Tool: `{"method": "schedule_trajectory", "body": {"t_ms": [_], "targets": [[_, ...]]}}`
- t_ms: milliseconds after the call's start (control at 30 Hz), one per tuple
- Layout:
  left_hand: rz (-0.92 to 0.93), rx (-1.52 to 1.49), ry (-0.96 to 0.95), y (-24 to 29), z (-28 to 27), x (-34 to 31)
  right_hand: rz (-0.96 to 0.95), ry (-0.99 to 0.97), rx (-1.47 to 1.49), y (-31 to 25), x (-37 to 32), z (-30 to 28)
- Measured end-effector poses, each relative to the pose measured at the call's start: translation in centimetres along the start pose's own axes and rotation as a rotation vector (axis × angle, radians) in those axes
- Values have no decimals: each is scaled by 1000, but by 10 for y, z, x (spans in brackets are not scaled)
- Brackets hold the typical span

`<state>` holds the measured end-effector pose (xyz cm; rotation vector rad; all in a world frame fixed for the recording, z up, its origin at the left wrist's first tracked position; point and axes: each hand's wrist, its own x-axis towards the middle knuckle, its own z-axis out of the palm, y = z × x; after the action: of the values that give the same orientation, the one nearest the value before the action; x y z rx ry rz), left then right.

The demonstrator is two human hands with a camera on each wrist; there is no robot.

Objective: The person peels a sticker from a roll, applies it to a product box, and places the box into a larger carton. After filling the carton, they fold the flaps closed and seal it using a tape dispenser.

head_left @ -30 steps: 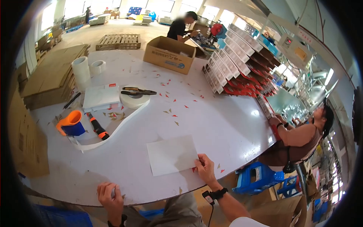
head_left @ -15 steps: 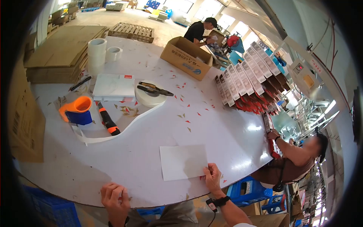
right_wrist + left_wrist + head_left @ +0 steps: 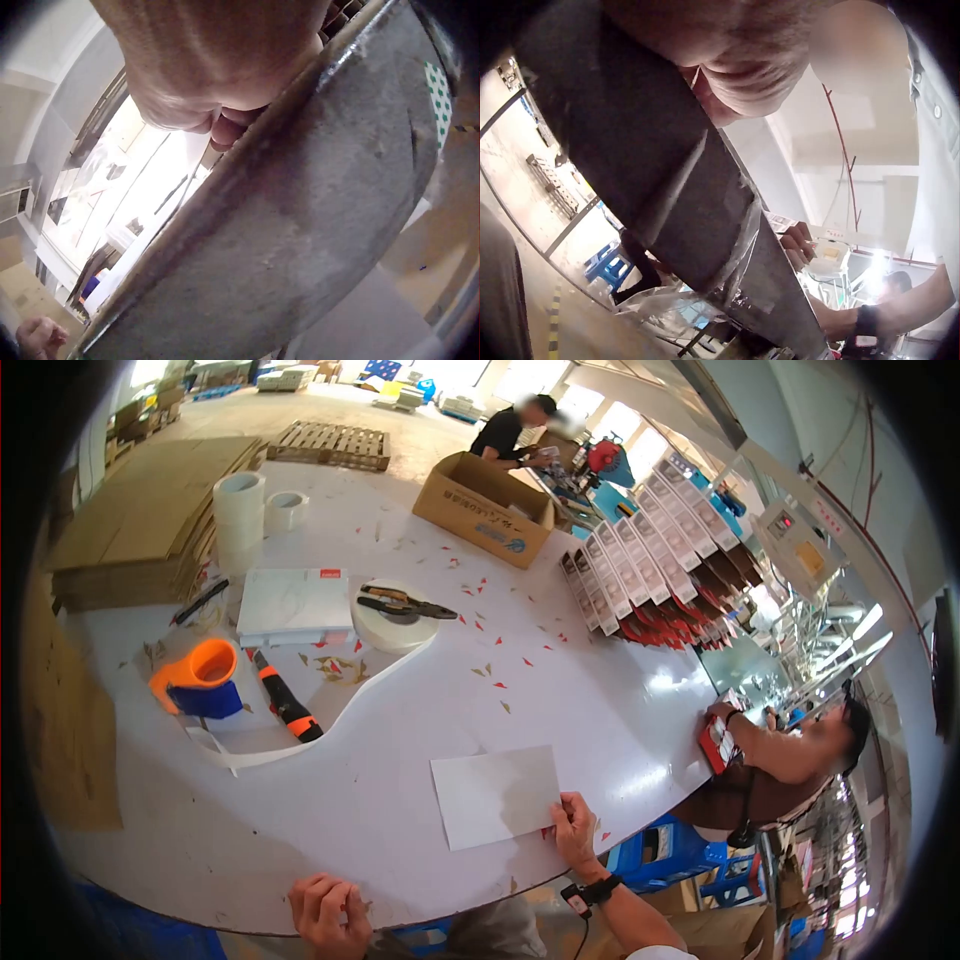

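Note:
Near the front edge of the table lies a blank white paper sheet (image 3: 498, 797). My right hand (image 3: 573, 830) pinches it at its right edge between thumb and fingers. In the right wrist view, the right hand (image 3: 225, 60) is at the table edge (image 3: 247, 225), its fingertips mostly hidden behind it. My left hand (image 3: 330, 913) rests at the table's front edge to the left of the sheet, fingers loosely curled, with nothing visible in it. The left wrist view shows the left hand (image 3: 742, 60) above the dark table edge (image 3: 652, 150).
Left on the table are an orange and blue tape dispenser (image 3: 205, 678), a utility knife (image 3: 287, 697), pliers (image 3: 405, 605) on a white tape roll (image 3: 385, 635) and a white box (image 3: 295, 603). A carton (image 3: 485, 510) and stacked trays (image 3: 650, 565) stand farther back. A person (image 3: 775, 750) sits right.
The head view has shifted, so the table's contents appear displaced. My right hand keeps its pinch on the sheet, and my left hand stays at the edge. The seated person's red tray has moved.

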<state>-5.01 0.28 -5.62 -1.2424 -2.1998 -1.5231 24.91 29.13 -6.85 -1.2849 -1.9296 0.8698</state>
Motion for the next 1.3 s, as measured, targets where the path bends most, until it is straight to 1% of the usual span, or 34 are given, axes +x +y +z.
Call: {"method": "schedule_trajectory", "body": {"t_ms": [67, 167, 267, 400, 500, 600, 667, 800, 867, 967, 1000, 1100, 1200, 1300], "targets": [[28, 1, -60, 3, -10, 6, 20, 26, 51, -11, 0, 3], [46, -19, -12, -2, 4, 0, 4, 31, 114, -9, 1, 5], [-25, -9, -21, 2, 5, -3, -22, 32, 140, -11, 0, 4], [10, -1, 32, 1, 9, -4, -23, 5, 203, -15, -1, 3], [-7, 31, 82, 7, 10, -3, -84, 14, 84, -3, 2, 2], [-14, 56, 119, 5, 13, -4, -70, -9, 173, -8, 0, 1], [10, 48, 114, 1, 14, -4, -87, -8, 178, -10, -1, 0], [48, 54, 38, -1, 12, -4, -113, -6, 222, -8, -2, 1], [55, 77, -3, -2, 12, -3, -97, -3, 241, -5, -2, 2], [80, 71, -4, -2, 12, -3, -59, -12, 292, -12, -2, 1], [69, 70, -2, -1, 12, -3, -43, -23, 310, -15, -2, 1], [27, 74, 9, -1, 12, -5, -67, -43, 208, -16, -1, -2], [2, 87, 23, 3, 13, -4, -40, -77, 180, -14, -1, -3], [4, 83, 28, 5, 12, -1, -18, -83, 234, -13, -1, -1]]}}
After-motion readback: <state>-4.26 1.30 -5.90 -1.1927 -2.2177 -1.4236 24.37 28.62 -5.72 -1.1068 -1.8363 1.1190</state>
